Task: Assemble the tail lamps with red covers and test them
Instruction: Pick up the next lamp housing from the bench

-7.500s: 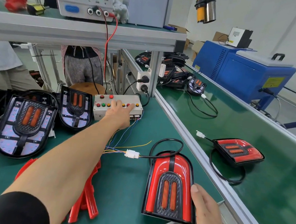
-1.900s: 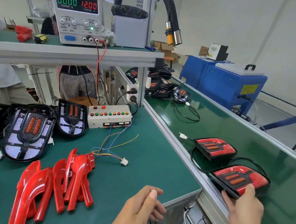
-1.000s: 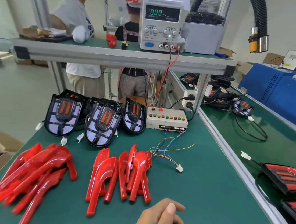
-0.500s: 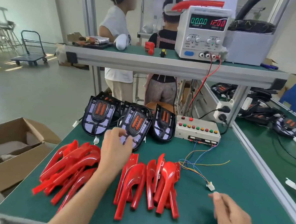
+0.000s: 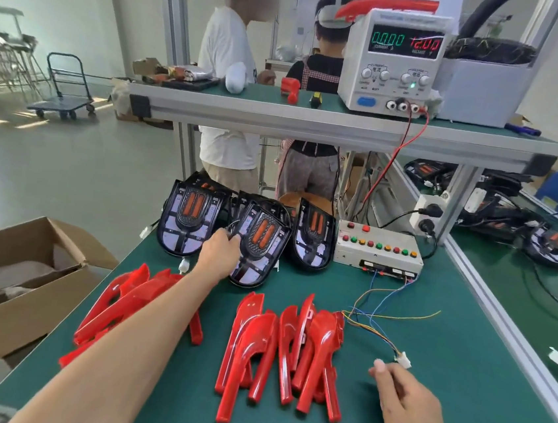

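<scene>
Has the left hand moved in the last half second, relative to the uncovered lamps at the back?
Yes. The left hand has reached slightly farther and now touches the middle uncovered lamp, in front of the left one.

We see three uncovered tail lamps standing tilted in a row, black shield-shaped housings with pale boards and twin orange bars: the middle lamp (image 5: 257, 246) touches the left hand's fingers (image 5: 225, 236) at its left edge, the left lamp (image 5: 188, 222) stands just beyond those fingers, and the right lamp (image 5: 313, 236) is further right. Two heaps of glossy red covers lie flat nearer us, one pile (image 5: 133, 303) under the left forearm, the other pile (image 5: 285, 346) just left of the right hand's fingers (image 5: 379, 366).
</scene>
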Tool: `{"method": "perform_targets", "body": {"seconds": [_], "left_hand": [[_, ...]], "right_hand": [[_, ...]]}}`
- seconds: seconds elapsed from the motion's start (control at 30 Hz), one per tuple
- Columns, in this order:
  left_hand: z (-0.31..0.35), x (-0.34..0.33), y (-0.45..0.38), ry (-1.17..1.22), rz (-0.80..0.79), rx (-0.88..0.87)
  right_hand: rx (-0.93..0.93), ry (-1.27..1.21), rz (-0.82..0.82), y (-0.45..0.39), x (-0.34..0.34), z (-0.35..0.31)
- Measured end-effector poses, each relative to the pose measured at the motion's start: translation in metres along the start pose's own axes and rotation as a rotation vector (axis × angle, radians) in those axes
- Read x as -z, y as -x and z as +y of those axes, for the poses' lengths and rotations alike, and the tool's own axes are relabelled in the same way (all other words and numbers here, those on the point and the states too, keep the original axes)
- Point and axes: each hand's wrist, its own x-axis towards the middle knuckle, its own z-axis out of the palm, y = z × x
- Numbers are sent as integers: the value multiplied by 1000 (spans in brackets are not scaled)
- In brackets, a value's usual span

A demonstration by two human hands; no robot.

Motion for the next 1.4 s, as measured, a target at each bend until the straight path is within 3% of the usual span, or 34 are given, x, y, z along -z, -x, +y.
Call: {"method": "perform_targets", "body": {"seconds": [0.4,0.9,1.1,1.2,1.4], "left_hand": [[0,7,17,384,238,-38],[19,23,49,656,252,-143],[33,36,64,852,177,-232],[42,37,83,884,133,-287],[58,22,134,884,33,-327]], "right_hand": [[-1,79,-14,2,0,1],[39,-27,22,4,0,-4],[291,-168,99,-7,2,-55],[419,-259,6,-20,-3,-100],[394,-596,-345,-39,-27,-161]]}}
